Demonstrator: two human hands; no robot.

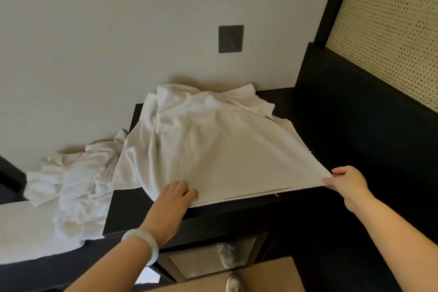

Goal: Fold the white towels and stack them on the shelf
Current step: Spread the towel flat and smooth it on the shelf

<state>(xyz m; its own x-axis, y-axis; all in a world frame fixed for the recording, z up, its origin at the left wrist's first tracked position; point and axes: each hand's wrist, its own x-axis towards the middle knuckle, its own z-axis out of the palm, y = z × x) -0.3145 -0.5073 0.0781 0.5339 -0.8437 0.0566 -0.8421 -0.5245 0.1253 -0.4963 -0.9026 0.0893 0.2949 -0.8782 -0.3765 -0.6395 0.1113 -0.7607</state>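
**White towel held flat at its two near corners**

The fingers (330, 182) of the right hand (348, 184) pinch the towel's near corner at 4 o'clock. The left hand (171, 204) lies on the corner at 7 o'clock, its fingers (181, 190) nearly straight and pressing down. The towel (213, 149) is spread on the black worktop (128, 211), bunched at 12 o'clock against the wall (94, 31). At 9 o'clock sit crumpled towels (78, 180). A pale bracelet (144, 242) circles the left wrist.
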